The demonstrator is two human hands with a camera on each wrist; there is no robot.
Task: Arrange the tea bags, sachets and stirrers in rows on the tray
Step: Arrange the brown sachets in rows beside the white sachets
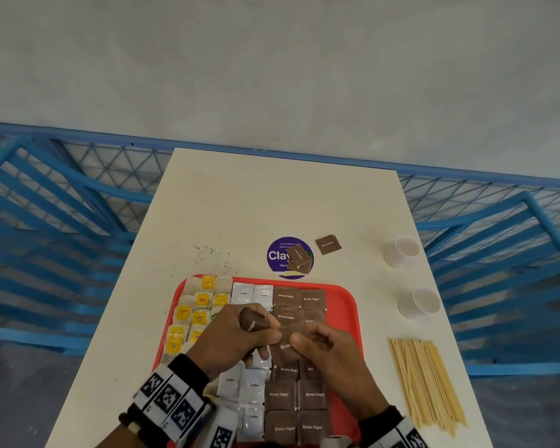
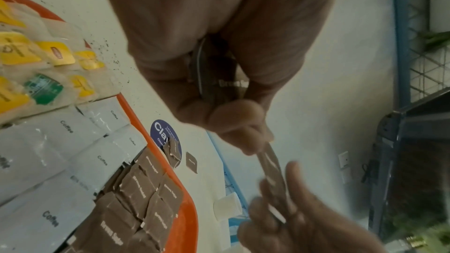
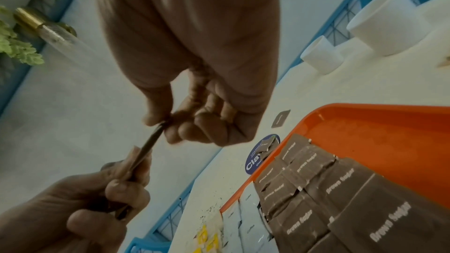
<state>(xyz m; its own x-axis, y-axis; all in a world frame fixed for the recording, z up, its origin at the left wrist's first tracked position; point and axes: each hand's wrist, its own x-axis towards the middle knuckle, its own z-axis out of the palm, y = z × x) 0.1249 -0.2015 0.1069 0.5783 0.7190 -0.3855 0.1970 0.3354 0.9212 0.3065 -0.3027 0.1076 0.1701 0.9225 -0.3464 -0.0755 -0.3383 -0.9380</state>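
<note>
A red tray (image 1: 345,297) holds yellow tea bags (image 1: 188,315) at the left, white coffee sachets (image 1: 251,294) in the middle and brown sugar sachets (image 1: 296,396) at the right. Above the tray's middle, my left hand (image 1: 272,331) grips a small bundle of brown sugar sachets (image 2: 226,84) in its curled fingers. One brown sachet (image 1: 283,349) spans between both hands, with my right hand (image 1: 296,345) pinching its other end (image 3: 148,143). Wooden stirrers (image 1: 427,383) lie in a loose bundle on the table, right of the tray.
Two white paper cups (image 1: 401,250) (image 1: 421,302) stand near the table's right edge. Loose brown sachets lie beyond the tray, one on bare table (image 1: 328,244) and a couple on a purple round sticker (image 1: 277,255). Dark crumbs (image 1: 210,253) speckle the table. Blue railings surround it.
</note>
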